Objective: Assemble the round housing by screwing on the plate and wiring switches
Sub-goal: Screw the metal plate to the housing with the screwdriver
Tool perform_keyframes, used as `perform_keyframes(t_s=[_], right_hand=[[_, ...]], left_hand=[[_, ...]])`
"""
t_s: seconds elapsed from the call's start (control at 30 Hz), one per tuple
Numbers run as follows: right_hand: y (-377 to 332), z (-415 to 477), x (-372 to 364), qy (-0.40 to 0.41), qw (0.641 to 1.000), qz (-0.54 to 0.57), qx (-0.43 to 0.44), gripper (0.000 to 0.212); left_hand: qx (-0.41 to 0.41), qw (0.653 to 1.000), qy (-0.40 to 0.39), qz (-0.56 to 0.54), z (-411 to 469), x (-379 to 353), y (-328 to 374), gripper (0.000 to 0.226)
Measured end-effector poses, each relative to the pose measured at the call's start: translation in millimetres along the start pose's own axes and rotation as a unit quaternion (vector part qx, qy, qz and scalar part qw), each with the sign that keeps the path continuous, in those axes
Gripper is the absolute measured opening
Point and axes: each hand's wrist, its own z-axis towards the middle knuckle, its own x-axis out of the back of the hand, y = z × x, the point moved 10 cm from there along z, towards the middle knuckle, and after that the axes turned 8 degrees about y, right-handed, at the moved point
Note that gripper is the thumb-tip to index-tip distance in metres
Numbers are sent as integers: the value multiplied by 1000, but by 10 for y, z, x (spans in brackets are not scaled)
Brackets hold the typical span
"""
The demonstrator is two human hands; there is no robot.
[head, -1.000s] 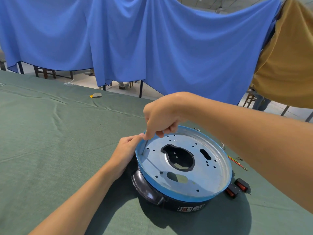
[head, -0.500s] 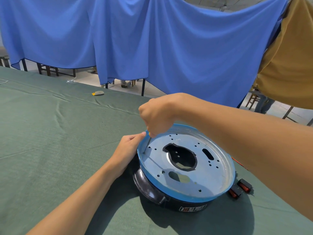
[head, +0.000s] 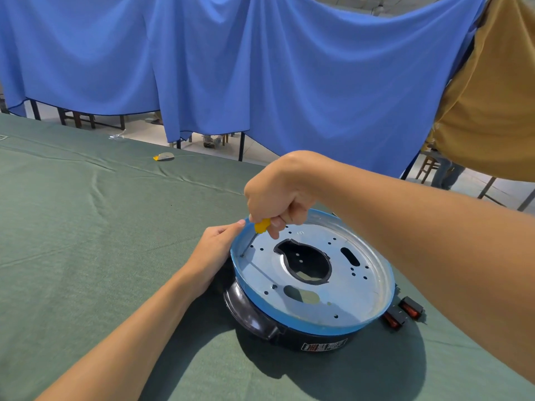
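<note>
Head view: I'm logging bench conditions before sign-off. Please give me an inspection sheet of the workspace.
Surface: green cloth, wrinkled.
Job's things: plate sits on black housing; screwdriver tip at a hole near the plate's left rim; two red switches lie loose on the housing's right.
Clutter: yellow scrap at the far edge.
Hands: left hand rests against the plate's rim; right hand grips the screwdriver.
Cables: nothing seen.
Surroundings: blue curtain, mustard drape.

Open green-cloth desk [head: 86, 227] left of both hands; two black-and-red rocker switches [head: 404, 314] obstruct beneath right forearm.
</note>
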Motion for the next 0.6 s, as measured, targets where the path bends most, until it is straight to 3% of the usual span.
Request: perform_keyframes(t_s=[0.1,0.2,0.37,0.6], right_hand=[[178,-56,-40,28,997,68,2,37],[452,-179,-22,119,990,70,19,43],[1034,-373,-220,235,962,140,-9,55],[1677,-552,-450,455,879,62,-129,49]], left_hand=[[21,999,21,35,15,66,-11,58],[18,994,36,105,-1,145,37,70],[73,977,-1,199,-63,174,6,35],[110,944,9,309,-179,141,66,15]])
